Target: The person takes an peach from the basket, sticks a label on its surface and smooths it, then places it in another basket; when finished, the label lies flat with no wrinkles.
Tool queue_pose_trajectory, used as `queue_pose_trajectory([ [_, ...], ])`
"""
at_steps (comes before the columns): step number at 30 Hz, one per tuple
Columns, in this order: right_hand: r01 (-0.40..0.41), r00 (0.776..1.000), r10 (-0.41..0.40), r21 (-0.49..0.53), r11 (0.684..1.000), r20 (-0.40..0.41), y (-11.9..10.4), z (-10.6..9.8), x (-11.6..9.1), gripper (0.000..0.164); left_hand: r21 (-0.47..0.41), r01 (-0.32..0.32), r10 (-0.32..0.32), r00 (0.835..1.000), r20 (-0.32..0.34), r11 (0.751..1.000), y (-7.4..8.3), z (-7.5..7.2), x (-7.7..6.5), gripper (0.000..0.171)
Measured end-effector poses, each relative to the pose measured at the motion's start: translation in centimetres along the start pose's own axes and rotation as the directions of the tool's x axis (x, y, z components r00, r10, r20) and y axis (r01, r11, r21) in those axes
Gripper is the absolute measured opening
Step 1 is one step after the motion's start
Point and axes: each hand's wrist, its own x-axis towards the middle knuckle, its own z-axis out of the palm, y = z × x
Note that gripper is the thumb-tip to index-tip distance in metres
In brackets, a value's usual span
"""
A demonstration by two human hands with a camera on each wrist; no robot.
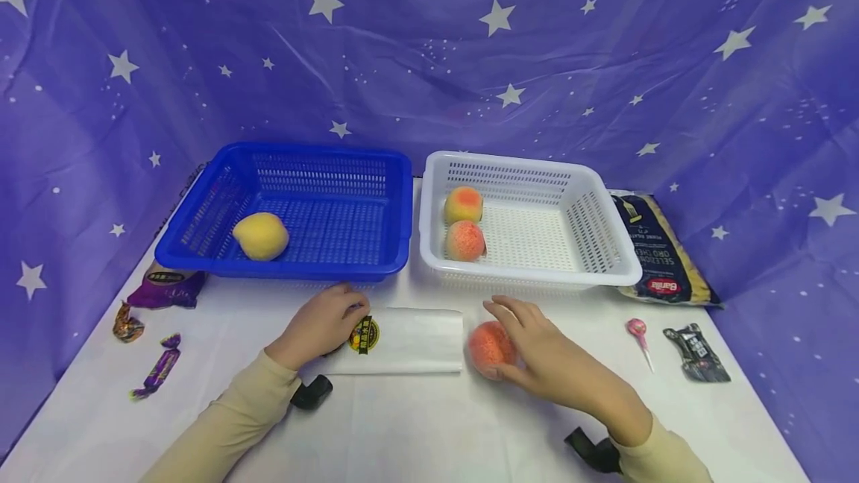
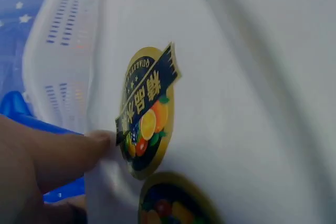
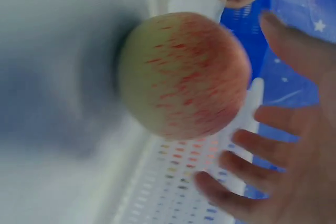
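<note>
A peach (image 1: 491, 349), yellowish with red streaks, sits on the white table in front of the white basket. My right hand (image 1: 546, 352) reaches around it with spread fingers. In the right wrist view a gap shows between the fingers (image 3: 252, 169) and the peach. A white folded sheet (image 1: 423, 340) lies left of the peach, bearing a round fruit label (image 1: 365, 335). My left hand (image 1: 326, 325) pinches the sheet's edge beside that label. The left wrist view shows the thumb (image 2: 73, 156) at the label's edge, and part of a second label (image 2: 176, 203) below.
Two peaches (image 1: 464, 241) lie in the white basket (image 1: 537, 274). The blue basket (image 1: 322, 268) holds a yellow fruit (image 1: 262, 236). Wrapped candies (image 1: 161, 370) and a purple packet (image 1: 168, 287) lie left; a lollipop (image 1: 637, 330), a black packet (image 1: 696, 352) and a pasta bag (image 1: 661, 252) lie right.
</note>
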Motion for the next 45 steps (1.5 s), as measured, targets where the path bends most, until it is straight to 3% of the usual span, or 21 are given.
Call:
queue_pose_trajectory([
  [3, 0.018, 0.995, -0.019, -0.01, 1.0, -0.099, -0.7, -0.7, 0.6, 0.067, -0.126, 0.087, -0.075, 0.993, 0.096, 0.988, 0.1, -0.7, 0.0, 0.013],
  [7, 0.091, 0.975, -0.094, -0.021, 0.996, -0.202, -2.1, -0.6, 1.7, 0.05, -0.264, 0.218, -0.178, 0.969, 0.17, 0.939, 0.5, -1.6, -0.1, 0.016],
  [14, 0.18, 0.968, -0.187, -0.052, 0.982, -0.17, -5.1, 1.1, 4.2, 0.024, -0.347, 0.289, -0.25, 0.956, 0.153, 0.892, 1.9, -2.3, -0.1, 0.023],
  [19, 0.178, 0.972, -0.181, -0.029, 0.984, -0.152, -7.1, 2.4, 6.4, 0.027, -0.382, 0.362, -0.289, 0.928, 0.234, 0.851, 2.7, -2.7, -0.3, 0.022],
  [22, 0.159, 0.974, -0.158, -0.008, 0.987, -0.16, -8.0, 3.2, 7.6, 0.033, -0.391, 0.371, -0.283, 0.922, 0.266, 0.842, 2.8, -2.8, -0.4, 0.023],
  [29, 0.136, 0.964, -0.148, -0.067, 0.988, -0.223, -8.8, 5.0, 9.0, 0.037, -0.534, 0.425, -0.26, 0.897, 0.358, 0.73, 2.8, -3.0, -0.5, 0.03],
  [34, 0.118, 0.946, -0.17, -0.198, 0.973, -0.274, -9.0, 5.5, 9.1, 0.02, -0.532, 0.427, -0.25, 0.893, 0.374, 0.732, 3.1, -2.8, -0.4, 0.03],
  [39, 0.107, 0.933, -0.214, -0.346, 0.932, -0.288, -9.3, 5.7, 9.2, 0.014, -0.538, 0.425, -0.271, 0.899, 0.344, 0.728, 3.4, -2.3, -0.4, 0.031],
  [45, 0.092, 0.934, -0.208, -0.366, 0.926, -0.29, -9.4, 6.1, 9.2, 0.01, -0.549, 0.451, -0.336, 0.892, 0.303, 0.704, 3.5, -1.5, -0.3, 0.027],
])
